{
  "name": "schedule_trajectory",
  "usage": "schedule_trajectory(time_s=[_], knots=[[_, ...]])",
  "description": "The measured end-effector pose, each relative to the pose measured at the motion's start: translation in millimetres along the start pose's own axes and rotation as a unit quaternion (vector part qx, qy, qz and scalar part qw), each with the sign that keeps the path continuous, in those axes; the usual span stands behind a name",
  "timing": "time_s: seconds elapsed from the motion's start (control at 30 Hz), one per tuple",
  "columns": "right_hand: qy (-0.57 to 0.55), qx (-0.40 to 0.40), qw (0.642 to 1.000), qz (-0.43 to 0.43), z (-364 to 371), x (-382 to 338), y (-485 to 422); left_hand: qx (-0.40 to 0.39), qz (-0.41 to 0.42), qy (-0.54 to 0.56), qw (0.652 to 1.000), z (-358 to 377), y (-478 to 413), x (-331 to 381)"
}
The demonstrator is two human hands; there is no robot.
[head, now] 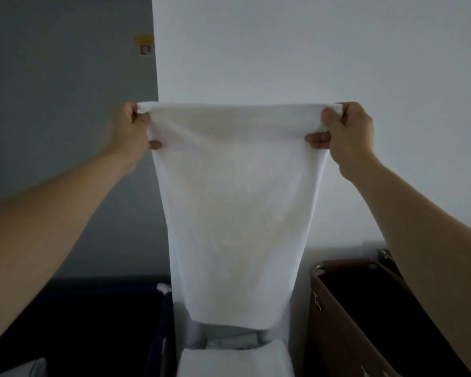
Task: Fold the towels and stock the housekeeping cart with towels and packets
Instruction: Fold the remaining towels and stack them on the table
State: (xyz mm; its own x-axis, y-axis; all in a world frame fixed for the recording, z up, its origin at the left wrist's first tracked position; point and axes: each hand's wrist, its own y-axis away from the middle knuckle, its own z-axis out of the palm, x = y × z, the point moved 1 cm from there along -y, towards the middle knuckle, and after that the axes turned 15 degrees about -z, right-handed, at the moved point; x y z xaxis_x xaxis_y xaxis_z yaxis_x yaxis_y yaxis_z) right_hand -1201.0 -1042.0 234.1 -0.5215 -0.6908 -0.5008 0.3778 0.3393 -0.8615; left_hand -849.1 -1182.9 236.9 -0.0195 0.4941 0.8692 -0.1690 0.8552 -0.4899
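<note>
A white towel (237, 202) hangs full length in front of me, stretched flat between both hands at chest height. My left hand (135, 131) pinches its top left corner. My right hand (343, 131) pinches its top right corner. The towel's lower edge hangs just above the housekeeping cart's top. There a folded white towel (234, 360) lies at the bottom centre, and pale packets (231, 341) show just behind it, partly hidden by the hanging towel.
A dark blue fabric bin (93, 322) stands at the lower left with something white in its near corner. A brown bin with a dark inside (335, 322) stands at the lower right. A white wall is straight ahead, a grey wall to the left.
</note>
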Motion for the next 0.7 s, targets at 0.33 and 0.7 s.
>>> schedule_trajectory(time_s=[0.33,0.7], knots=[[0.035,-0.051,0.989,0.132,-62.7,-39.5,236.5,-0.123,-0.169,-0.010,0.978,-128.0,222.4,-94.8],[0.185,-0.182,0.926,0.274,-122.3,-72.4,399.2,-0.255,-0.310,-0.162,0.902,-203.2,365.9,-163.2]])
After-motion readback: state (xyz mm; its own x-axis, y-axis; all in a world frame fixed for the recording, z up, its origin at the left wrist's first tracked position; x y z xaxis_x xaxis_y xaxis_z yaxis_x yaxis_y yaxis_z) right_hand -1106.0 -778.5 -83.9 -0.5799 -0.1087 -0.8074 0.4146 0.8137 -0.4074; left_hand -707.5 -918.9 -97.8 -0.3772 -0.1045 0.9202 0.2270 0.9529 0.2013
